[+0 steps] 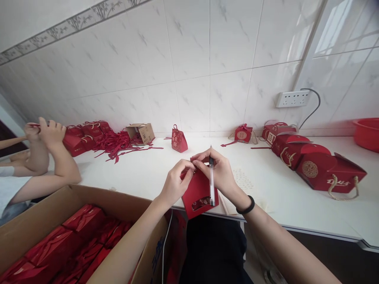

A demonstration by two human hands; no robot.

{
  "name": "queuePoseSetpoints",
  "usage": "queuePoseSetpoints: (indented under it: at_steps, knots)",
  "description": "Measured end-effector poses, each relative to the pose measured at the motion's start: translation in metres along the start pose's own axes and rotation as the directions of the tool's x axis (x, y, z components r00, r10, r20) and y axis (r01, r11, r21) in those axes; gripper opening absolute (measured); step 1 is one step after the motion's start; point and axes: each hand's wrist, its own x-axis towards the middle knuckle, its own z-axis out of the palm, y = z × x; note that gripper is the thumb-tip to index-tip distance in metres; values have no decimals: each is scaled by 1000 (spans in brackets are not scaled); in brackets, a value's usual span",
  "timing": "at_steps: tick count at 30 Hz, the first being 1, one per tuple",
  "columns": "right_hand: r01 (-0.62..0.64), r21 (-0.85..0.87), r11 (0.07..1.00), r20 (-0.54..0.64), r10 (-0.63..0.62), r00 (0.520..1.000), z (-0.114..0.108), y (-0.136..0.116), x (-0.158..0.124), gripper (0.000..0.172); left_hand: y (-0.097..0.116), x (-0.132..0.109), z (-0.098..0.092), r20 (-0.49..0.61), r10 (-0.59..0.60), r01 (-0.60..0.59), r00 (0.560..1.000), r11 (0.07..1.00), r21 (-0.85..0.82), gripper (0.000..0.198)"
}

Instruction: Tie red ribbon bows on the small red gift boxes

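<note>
A red paper gift box (195, 189) with a cut-out window stands tilted at the table's front edge, patterned red stuff showing through the window. My left hand (175, 180) is closed, thumb and fingers pinching at the box's upper left edge. My right hand (220, 167) pinches the top edge close by. Tucked between its fingers is a clear pen (212, 183) with a black end, pointing downward across the box. What the fingertips work on is partly hidden. Beyond my hands stands a small red patterned box (179, 140) with a loop on top.
Finished-looking red boxes with rope handles (328, 167) line the right. A small bowed box (243, 134) stands at the wall. Left are heaped red ribbons (114, 141), a small carton (142, 133) and a co-worker's hands (49, 132). A large carton (112, 194) holds red boxes. A red basin (367, 134) sits far right.
</note>
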Motion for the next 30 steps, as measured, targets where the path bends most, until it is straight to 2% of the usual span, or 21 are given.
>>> queuePoseSetpoints:
  at_steps: [3, 5, 10, 17, 21, 24, 30]
  knots:
    - [4, -119, 993, 3, -4, 1000, -4, 1, -4, 10, -1, -3, 4, -27, 157, -153, 987, 982, 111, 18]
    - [-11, -189, 982, 48, 20, 999, -9, 1, -6, 14, -1, -5, 5, -53, 203, -195, 978, 973, 127, 24]
    - [-26, -210, 977, 157, 60, 986, -17, 5, -8, 14, -2, -9, 5, -52, 185, -176, 981, 974, 142, 39]
    - [-50, -206, 977, 138, 79, 987, -13, 13, -7, 8, -9, -7, 8, -66, 216, -198, 974, 957, 211, 42]
    - [-19, -148, 989, 174, 45, 984, -15, 15, -7, 3, -12, -6, 9, -86, 253, -228, 964, 945, 234, 44]
    - [-10, -91, 996, 210, 29, 977, -18, 16, -7, 7, -13, -6, 9, -89, 277, -251, 957, 940, 230, 45]
    - [0, -42, 999, 227, 9, 974, -20, 18, -6, 2, -11, -8, 5, -35, 249, -240, 968, 956, 167, 45]
